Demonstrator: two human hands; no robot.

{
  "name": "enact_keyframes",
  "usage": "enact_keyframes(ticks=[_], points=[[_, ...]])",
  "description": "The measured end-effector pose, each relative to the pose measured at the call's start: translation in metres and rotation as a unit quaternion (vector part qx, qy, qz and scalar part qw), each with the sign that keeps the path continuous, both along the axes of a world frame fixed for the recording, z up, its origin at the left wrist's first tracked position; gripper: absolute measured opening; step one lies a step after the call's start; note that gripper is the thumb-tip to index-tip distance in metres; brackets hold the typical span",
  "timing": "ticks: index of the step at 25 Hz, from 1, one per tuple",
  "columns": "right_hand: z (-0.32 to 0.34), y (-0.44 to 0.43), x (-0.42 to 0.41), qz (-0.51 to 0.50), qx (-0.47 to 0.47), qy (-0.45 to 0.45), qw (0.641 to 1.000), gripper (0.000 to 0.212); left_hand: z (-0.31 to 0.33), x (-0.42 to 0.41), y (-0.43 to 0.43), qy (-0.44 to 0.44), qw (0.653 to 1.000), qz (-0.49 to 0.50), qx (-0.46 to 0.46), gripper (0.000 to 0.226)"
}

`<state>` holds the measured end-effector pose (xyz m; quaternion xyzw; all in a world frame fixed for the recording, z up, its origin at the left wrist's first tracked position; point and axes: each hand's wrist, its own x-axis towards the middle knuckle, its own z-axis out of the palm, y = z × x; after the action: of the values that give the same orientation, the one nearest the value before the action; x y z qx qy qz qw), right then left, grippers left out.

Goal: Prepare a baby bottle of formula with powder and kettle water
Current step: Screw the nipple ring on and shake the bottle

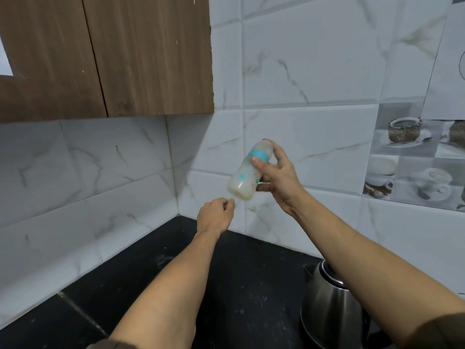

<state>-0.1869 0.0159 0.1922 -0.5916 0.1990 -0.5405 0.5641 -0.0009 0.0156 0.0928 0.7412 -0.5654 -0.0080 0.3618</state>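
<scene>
Right hand [279,177] wraps thumb and fingers round bottle [247,172], held tilted in air above counter [251,273]. Left hand [214,215] just under base, fingers loosely curled, empty. Likely mixing: grip firm, swirl until lumps gone, stay clear of kettle [329,303].

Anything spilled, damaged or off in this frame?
Minor only. Pale specks dot the black counter beside the kettle, possibly spilled powder, plus a faint smear further left. The bottle is tilted in the right hand, but its cap looks on, nothing leaking.
</scene>
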Motion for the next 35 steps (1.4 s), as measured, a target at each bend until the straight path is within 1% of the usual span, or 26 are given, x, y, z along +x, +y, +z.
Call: enact_keyframes(ticks=[1, 3, 4, 5, 7, 8, 9, 10, 12, 13, 14, 15, 16, 18, 19, 20, 22, 24, 25, 26, 28, 29, 30, 31, 32, 35], points=[[0.004, -0.003, 0.001, -0.03, 0.037, -0.069, 0.996, 0.067, 0.001, 0.001, 0.0, 0.004, 1.0, -0.003, -0.007, 0.048], [0.013, -0.011, 0.003, -0.081, 0.118, -0.205, 0.968, 0.07, 0.004, 0.001, 0.003, 0.013, 1.0, -0.002, -0.017, 0.049], [0.014, -0.014, 0.004, -0.086, 0.128, -0.225, 0.962, 0.071, 0.006, 0.0, 0.004, 0.016, 1.0, 0.0, -0.02, 0.049], [0.014, -0.013, 0.006, -0.071, 0.12, -0.201, 0.97, 0.07, 0.008, 0.0, 0.004, 0.014, 1.0, 0.001, -0.023, 0.048], [0.013, -0.001, 0.009, -0.011, 0.06, -0.063, 0.996, 0.065, 0.012, 0.001, 0.002, 0.006, 1.0, 0.003, -0.021, 0.044], [0.012, 0.006, 0.01, 0.022, 0.022, 0.007, 1.0, 0.063, 0.013, 0.0, 0.002, 0.002, 1.0, 0.009, -0.02, 0.039], [0.009, 0.008, 0.01, 0.041, -0.006, 0.041, 0.998, 0.063, 0.015, 0.0, 0.001, -0.001, 1.0, 0.014, -0.019, 0.036], [0.009, 0.007, 0.011, 0.039, -0.011, 0.03, 0.999, 0.064, 0.015, -0.001, 0.001, -0.002, 1.0, 0.015, -0.023, 0.035], [0.013, 0.001, 0.012, -0.016, 0.056, -0.093, 0.994, 0.067, 0.014, 0.0, 0.0, 0.001, 0.999, 0.009, -0.038, 0.043], [0.016, -0.005, 0.011, -0.042, 0.102, -0.166, 0.98, 0.066, 0.014, 0.001, 0.001, 0.006, 0.999, 0.01, -0.046, 0.046], [0.019, -0.01, 0.011, -0.057, 0.128, -0.214, 0.967, 0.065, 0.014, 0.001, 0.001, 0.011, 0.999, 0.014, -0.052, 0.047], [0.019, -0.012, 0.01, -0.055, 0.13, -0.217, 0.966, 0.063, 0.015, 0.001, 0.002, 0.012, 0.998, 0.017, -0.056, 0.047], [0.018, -0.01, 0.009, -0.036, 0.117, -0.179, 0.976, 0.06, 0.016, 0.002, 0.001, 0.011, 0.998, 0.019, -0.058, 0.046], [0.013, 0.001, 0.009, 0.014, 0.049, -0.042, 0.998, 0.057, 0.019, 0.002, 0.0, 0.003, 0.998, 0.024, -0.049, 0.042], [0.009, 0.004, 0.008, 0.036, 0.015, 0.009, 0.999, 0.057, 0.021, 0.0, 0.001, -0.003, 0.999, 0.029, -0.045, 0.039], [0.006, 0.002, 0.006, 0.043, -0.001, 0.021, 0.999, 0.059, 0.022, -0.002, 0.001, -0.006, 0.998, 0.033, -0.044, 0.037], [0.006, -0.003, 0.003, 0.003, 0.034, -0.064, 0.997, 0.062, 0.021, -0.001, 0.0, 0.002, 0.998, 0.024, -0.049, 0.04], [0.009, -0.015, -0.001, -0.047, 0.109, -0.189, 0.975, 0.064, 0.018, 0.0, -0.002, 0.018, 0.998, 0.018, -0.057, 0.045], [0.009, -0.018, -0.002, -0.053, 0.122, -0.215, 0.968, 0.064, 0.018, -0.001, -0.001, 0.02, 0.998, 0.02, -0.059, 0.045], [0.009, -0.017, -0.002, -0.043, 0.114, -0.199, 0.972, 0.064, 0.019, -0.001, -0.001, 0.018, 0.998, 0.022, -0.059, 0.044], [0.007, -0.007, -0.002, 0.004, 0.06, -0.073, 0.996, 0.068, 0.021, -0.001, -0.003, 0.003, 0.998, 0.028, -0.052, 0.038], [0.004, -0.001, -0.002, 0.032, 0.023, -0.003, 0.999, 0.071, 0.021, -0.002, -0.003, -0.008, 0.998, 0.034, -0.044, 0.034], [0.002, 0.003, -0.002, 0.052, -0.003, 0.036, 0.998, 0.073, 0.022, -0.004, -0.003, -0.017, 0.998, 0.04, -0.041, 0.031], [0.002, 0.002, -0.003, 0.05, -0.01, 0.03, 0.998, 0.073, 0.023, -0.004, -0.004, -0.019, 0.998, 0.041, -0.042, 0.03], [0.005, 0.0, -0.002, 0.028, 0.007, -0.017, 0.999, 0.07, 0.022, -0.003, -0.005, -0.014, 0.998, 0.035, -0.047, 0.033], [0.014, -0.016, -0.003, -0.042, 0.118, -0.199, 0.972, 0.059, 0.022, -0.001, -0.005, 0.009, 0.998, 0.025, -0.058, 0.045]])
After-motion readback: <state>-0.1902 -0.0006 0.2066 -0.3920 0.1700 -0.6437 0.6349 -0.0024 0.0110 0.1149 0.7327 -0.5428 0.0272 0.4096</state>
